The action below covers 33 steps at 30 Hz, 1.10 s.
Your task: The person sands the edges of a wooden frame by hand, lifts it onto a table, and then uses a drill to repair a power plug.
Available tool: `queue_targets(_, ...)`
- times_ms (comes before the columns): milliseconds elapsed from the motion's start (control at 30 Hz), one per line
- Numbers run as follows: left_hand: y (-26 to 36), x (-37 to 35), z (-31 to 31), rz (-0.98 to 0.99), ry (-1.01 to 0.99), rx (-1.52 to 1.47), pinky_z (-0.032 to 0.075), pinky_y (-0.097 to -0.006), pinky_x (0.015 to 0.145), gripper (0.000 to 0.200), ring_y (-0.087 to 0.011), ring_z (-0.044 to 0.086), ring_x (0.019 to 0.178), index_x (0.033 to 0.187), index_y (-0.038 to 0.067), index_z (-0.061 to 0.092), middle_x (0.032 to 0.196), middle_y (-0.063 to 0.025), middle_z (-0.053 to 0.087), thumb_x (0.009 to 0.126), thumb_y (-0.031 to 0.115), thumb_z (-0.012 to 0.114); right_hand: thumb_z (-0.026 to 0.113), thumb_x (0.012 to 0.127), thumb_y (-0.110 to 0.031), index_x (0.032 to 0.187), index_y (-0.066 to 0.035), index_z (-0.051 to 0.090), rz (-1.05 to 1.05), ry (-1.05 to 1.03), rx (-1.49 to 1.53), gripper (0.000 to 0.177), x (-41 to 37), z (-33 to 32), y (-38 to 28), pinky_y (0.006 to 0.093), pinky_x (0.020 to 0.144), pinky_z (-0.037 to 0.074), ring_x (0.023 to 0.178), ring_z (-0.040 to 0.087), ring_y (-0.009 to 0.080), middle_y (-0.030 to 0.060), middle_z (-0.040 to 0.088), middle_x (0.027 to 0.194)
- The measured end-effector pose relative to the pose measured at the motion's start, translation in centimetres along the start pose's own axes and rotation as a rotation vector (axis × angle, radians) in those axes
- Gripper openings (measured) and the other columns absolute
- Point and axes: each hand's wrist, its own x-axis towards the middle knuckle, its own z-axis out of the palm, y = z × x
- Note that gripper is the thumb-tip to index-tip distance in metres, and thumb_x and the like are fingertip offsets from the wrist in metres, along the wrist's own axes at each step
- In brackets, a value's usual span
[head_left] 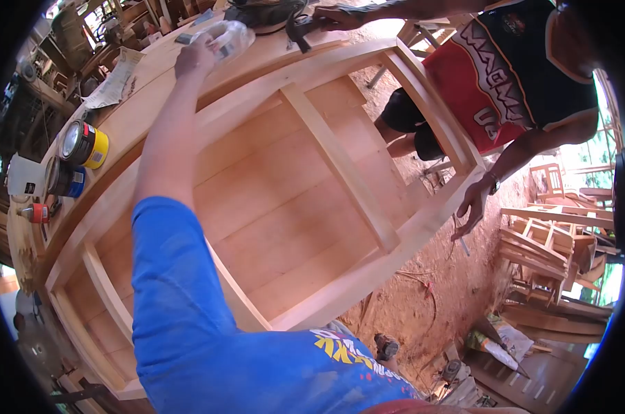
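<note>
Red-capped container [35,213]: at far left, near the outer edge of the wooden worktop [162,67].
Cans: blue-labelled can [67,177] just beside yellow-labelled can [85,143]; a bare strip of worktop separates them from the frame.
Wooden frame [336,165]: spans the centre, crossbars over broad boards; its lower right rail borders open ground.
Left hand [198,56]: beyond the frame's upper rail, at the clear plastic bundle [233,39]; fingers meet the plastic, but blur hides whether the grip is closed.
Right hand: out of view; grip cannot be told.
Dark tool [300,31]: right of the bundle, at a co-worker's hand [336,17].
Co-worker [509,76]: stands past the frame's right end, lower hand [474,205] holding a thin stick [462,238] beside the rail.
Ground [423,290]: open dirt between frame and stacked wooden parts [543,245].
</note>
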Motion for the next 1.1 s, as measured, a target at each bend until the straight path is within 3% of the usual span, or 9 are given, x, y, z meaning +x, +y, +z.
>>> queue_targets(233, -9.6, -2.8, -3.7, -0.067, 0.025, 0.132, 0.056, -0.0486, 0.090, 0.033, -0.0351, 0.069, 0.111, 0.123, 0.029, 0.065, 0.121, -0.0133, 0.071, 0.094, 0.044, 0.065, 0.084, 0.069, -0.008, 0.136, -0.003, 0.051, -0.287, -0.049, 0.066, 0.075, 3.7, -0.3, -1.4, 0.0346, 0.100, 0.044, 0.120, 0.054, 0.0198, 0.0086, 0.057, 0.134)
queue_targets(300, -8.7, -5.0, -4.3, -0.040, 0.339, 0.416, 0.054, -0.0509, 0.094, 0.035, -0.0367, 0.065, 0.117, 0.127, 0.029, 0.064, 0.128, -0.0153, 0.066, 0.093, 0.039, 0.064, 0.084, 0.067, -0.007, 0.137, -0.004, 0.050, -0.492, -0.055, 0.138, 0.078, 5.6, 0.1, -1.2, 0.0349, 0.100, 0.044, 0.122, 0.053, 0.0210, 0.0093, 0.056, 0.134)
queue_targets(333, -7.4, -5.9, -4.4, -0.023, 0.494, 0.555, 0.053, -0.0520, 0.096, 0.036, -0.0375, 0.063, 0.120, 0.129, 0.030, 0.063, 0.132, -0.0163, 0.063, 0.093, 0.036, 0.064, 0.084, 0.066, -0.006, 0.137, -0.004, 0.050, -0.738, -0.074, 0.183, 0.078, 7.8, 0.5, -1.1, 0.0351, 0.099, 0.044, 0.121, 0.053, 0.0214, 0.0098, 0.055, 0.133)
queue_targets(433, -2.2, -6.8, -6.3, 0.062, 0.339, 0.451, 0.049, -0.0529, 0.102, 0.043, -0.0354, 0.057, 0.130, 0.137, 0.027, 0.058, 0.144, -0.0155, 0.055, 0.095, 0.035, 0.061, 0.083, 0.066, -0.006, 0.136, -0.004, 0.050, -0.441, -0.029, 0.093, 0.077, 9.4, 0.6, -5.4, 0.0350, 0.098, 0.044, 0.119, 0.054, 0.0213, 0.0096, 0.056, 0.130)
queue_targets(600, 1.6, -1.4, 1.6, 0.367, 0.048, 0.039, 0.040, -0.0591, 0.109, 0.052, -0.0296, 0.047, 0.141, 0.146, 0.021, 0.050, 0.153, -0.0075, 0.049, 0.096, 0.032, 0.059, 0.082, 0.065, -0.005, 0.134, -0.003, 0.052, -0.246, 0.003, 0.024, 0.075, 6.6, 0.3, -6.5, 0.0349, 0.096, 0.045, 0.117, 0.055, 0.0212, 0.0094, 0.058, 0.127)
queue_targets(733, 6.5, 2.0, 5.3, 0.373, -0.043, 0.176, 0.035, -0.0585, 0.113, 0.054, -0.0281, 0.043, 0.145, 0.151, 0.019, 0.044, 0.158, -0.0043, 0.045, 0.101, 0.036, 0.054, 0.081, 0.065, -0.004, 0.133, -0.003, 0.052, -0.123, 0.019, 0.010, 0.074, 4.6, -0.1, -6.1, 0.0348, 0.095, 0.046, 0.114, 0.056, 0.0210, 0.0092, 0.059, 0.124)
queue_targets(933, 9.7, 4.8, 8.7, 0.302, -0.156, 0.348, 0.035, -0.0616, 0.112, 0.047, -0.0280, 0.044, 0.143, 0.145, 0.020, 0.051, 0.149, -0.0063, 0.053, 0.103, 0.042, 0.053, 0.080, 0.064, -0.003, 0.131, -0.003, 0.054, 0.032, 0.008, 0.017, 0.071, 3.3, -0.1, -6.4, 0.0346, 0.092, 0.047, 0.111, 0.058, 0.0209, 0.0089, 0.060, 0.120)
queue_targets(1033, 8.8, 6.8, 9.1, 0.468, -0.154, 0.415, 0.037, -0.0627, 0.109, 0.039, -0.0308, 0.054, 0.134, 0.134, 0.018, 0.057, 0.137, -0.0102, 0.061, 0.102, 0.040, 0.055, 0.080, 0.064, -0.003, 0.130, -0.003, 0.054, 0.081, -0.009, 0.023, 0.070, 3.3, -0.5, -6.3, 0.0346, 0.091, 0.048, 0.110, 0.059, 0.0208, 0.0088, 0.061, 0.117)
queue_targets(1100, 7.7, 8.4, 9.1, 0.554, 0.009, 0.392, 0.042, -0.0611, 0.107, 0.035, -0.0327, 0.061, 0.125, 0.129, 0.017, 0.058, 0.128, -0.0129, 0.066, 0.101, 0.037, 0.057, 0.079, 0.064, -0.003, 0.129, -0.003, 0.055, 0.097, -0.016, 0.025, 0.070, 3.3, -1.0, -6.2, 0.0345, 0.090, 0.048, 0.108, 0.060, 0.0207, 0.0087, 0.062, 0.116)
